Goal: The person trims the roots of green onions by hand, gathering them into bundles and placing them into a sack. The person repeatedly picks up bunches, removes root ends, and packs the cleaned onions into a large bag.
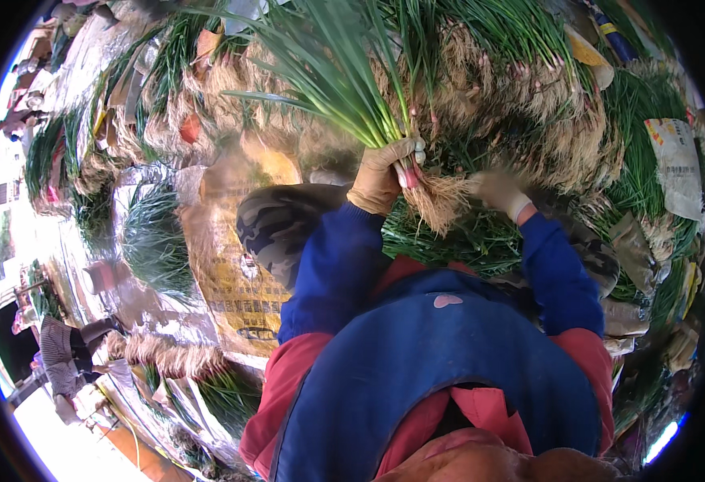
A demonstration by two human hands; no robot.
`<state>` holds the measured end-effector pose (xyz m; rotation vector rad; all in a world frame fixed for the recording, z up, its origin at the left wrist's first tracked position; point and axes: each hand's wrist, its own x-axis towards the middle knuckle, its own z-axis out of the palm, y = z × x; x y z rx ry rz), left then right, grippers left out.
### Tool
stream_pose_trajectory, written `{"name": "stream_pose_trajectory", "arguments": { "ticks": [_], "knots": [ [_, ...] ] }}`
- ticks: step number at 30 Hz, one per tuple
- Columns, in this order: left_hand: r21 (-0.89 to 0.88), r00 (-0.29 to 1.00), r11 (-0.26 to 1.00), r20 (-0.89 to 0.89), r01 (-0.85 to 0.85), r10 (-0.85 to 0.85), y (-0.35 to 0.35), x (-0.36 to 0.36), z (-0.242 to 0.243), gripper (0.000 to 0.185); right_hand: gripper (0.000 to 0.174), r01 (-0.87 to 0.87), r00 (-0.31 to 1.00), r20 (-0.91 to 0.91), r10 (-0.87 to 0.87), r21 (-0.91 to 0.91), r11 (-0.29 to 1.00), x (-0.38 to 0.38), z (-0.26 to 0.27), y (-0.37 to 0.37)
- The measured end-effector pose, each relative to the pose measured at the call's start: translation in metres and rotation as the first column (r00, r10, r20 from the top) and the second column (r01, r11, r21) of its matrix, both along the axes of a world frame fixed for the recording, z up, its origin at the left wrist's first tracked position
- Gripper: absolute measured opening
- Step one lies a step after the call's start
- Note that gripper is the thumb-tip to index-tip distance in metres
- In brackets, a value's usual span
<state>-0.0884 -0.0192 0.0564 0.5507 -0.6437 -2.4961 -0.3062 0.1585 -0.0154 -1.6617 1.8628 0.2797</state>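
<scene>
My left hand (382, 173), in a tan glove, grips a bunch of green garlic (358, 102) just above its pinkish-white bulbs. The long flat leaves fan up and away from me. Below the bulbs, a tangle of pale roots (438, 202) points towards my right. Beside the root tips is my right hand (500, 191), also gloved and blurred by motion. Whether its fingers hold any roots cannot be made out. Loose green leaves (455, 238) lie in a heap between my camouflage-covered legs (283, 223).
Rooted bunches (509, 66) lie piled in an arc ahead. A yellow printed sack (238, 283) is spread at my left, by a leafy heap (157, 241). A white sack (678, 165) rests on greens at right. Another person's leg (66, 355) shows at lower left.
</scene>
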Motion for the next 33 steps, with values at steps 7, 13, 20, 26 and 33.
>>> {"name": "stream_pose_trajectory", "arguments": {
  "ticks": [7, 13, 20, 26, 33],
  "knots": [
    [0.266, 0.991, 0.961, 0.087, 0.073, -0.1, 0.005, -0.015, -0.042, 0.019, 0.055, 0.705, 0.704, 0.397, -0.589, -0.295, 0.645, 0.002, -0.075, -0.119],
    [0.029, 0.961, 0.999, 0.273, 0.036, -0.042, -0.002, 0.0, -0.034, 0.01, 0.03, 0.928, 0.248, 0.828, -0.503, -0.055, 0.368, 0.016, -0.008, -0.094],
    [0.056, 0.944, 0.99, 0.301, 0.126, -0.137, 0.009, -0.016, -0.01, 0.026, 0.016, 0.712, 0.426, 0.851, -0.308, -0.105, 0.695, 0.067, 0.07, -0.034],
    [-0.065, 0.961, 0.978, 0.211, 0.198, -0.18, 0.013, -0.016, -0.023, 0.022, 0.025, 0.805, 0.222, 0.93, -0.292, -0.006, 0.593, 0.052, 0.08, -0.051],
    [-0.312, 0.918, 0.933, 0.289, -0.18, 0.273, 0.029, -0.026, -0.031, 0.005, 0.024, 0.541, 0.841, 0.432, -0.327, -0.636, 0.55, 0.077, 0.065, -0.094]
  ]
}}
